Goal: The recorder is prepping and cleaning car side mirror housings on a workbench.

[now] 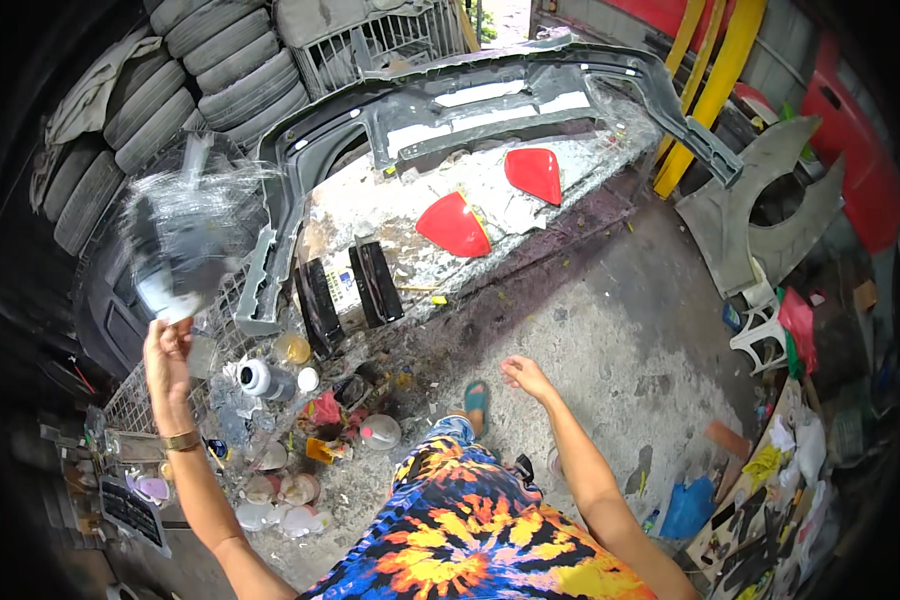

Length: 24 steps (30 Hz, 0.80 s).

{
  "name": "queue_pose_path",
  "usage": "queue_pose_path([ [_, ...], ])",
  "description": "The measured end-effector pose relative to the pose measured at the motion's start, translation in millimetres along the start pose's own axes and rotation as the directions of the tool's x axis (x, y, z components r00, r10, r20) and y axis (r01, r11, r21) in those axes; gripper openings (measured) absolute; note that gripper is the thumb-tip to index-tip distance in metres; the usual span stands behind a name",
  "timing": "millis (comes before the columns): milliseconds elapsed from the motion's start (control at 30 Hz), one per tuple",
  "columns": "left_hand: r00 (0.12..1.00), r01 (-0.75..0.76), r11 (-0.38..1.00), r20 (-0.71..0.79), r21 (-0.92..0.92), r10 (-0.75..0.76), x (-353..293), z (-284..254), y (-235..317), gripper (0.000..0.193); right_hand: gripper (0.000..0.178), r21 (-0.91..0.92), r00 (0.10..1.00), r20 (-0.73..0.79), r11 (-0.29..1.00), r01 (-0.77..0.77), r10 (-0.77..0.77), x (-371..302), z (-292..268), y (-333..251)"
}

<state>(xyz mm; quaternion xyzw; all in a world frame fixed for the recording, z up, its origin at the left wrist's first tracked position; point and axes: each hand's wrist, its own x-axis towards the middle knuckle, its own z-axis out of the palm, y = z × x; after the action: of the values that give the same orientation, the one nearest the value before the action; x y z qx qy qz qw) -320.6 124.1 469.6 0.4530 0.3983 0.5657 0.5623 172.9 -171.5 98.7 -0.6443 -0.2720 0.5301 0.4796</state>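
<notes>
Your left hand (167,345) is up high on the left, fingers pinched shut on the lower corner of a dark part wrapped in clear plastic film (185,235). The bundle hangs above the hand and in front of the tyre stack (185,75), blurred, so its exact shape is hard to read. It looks light enough for one hand, but that film will likely be slick and crinkly, and a corner pinch lets it swing. A firmer hold would be under the white end near your fingers, or around the body of the part itself.

Your right hand (525,375) is loose and half open over the concrete floor (610,330), holding nothing.

Below your left arm sits a cluster of containers: a white bottle lying on its side (260,378), a clear jug with a pink cap (378,432), and low pale tubs (275,490). What they hold can't be told. Beyond them, the grey bumper (510,95) rests across the paint-spattered counter (490,200) with two red covers (455,225).
</notes>
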Motion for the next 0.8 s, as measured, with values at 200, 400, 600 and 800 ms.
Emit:
queue_pose_path([
  [200,0.959,0.227,0.972,0.187,-0.061,-0.212,-4.3,159.5,-117.0,0.014,0.026,-0.062,0.996,0.089,0.998,-0.023,0.028,96.6,-43.8,-104.0],
  [400,0.900,0.417,0.909,0.134,0.018,-0.415,10.7,265.2,-212.9,0.015,0.024,-0.048,0.997,-0.073,0.998,0.033,-0.037,190.7,-88.7,-158.6],
  [600,0.923,0.382,0.921,-0.028,-0.075,-0.385,56.3,314.4,-274.8,0.015,0.049,-0.331,0.934,-0.267,0.933,0.143,-0.238,272.4,-81.7,-154.9],
  [800,0.926,0.221,0.969,-0.288,-0.112,-0.245,95.7,350.9,-313.4,0.019,0.051,-0.096,0.985,-0.060,0.983,0.158,-0.164,335.7,-47.3,-173.9],
])
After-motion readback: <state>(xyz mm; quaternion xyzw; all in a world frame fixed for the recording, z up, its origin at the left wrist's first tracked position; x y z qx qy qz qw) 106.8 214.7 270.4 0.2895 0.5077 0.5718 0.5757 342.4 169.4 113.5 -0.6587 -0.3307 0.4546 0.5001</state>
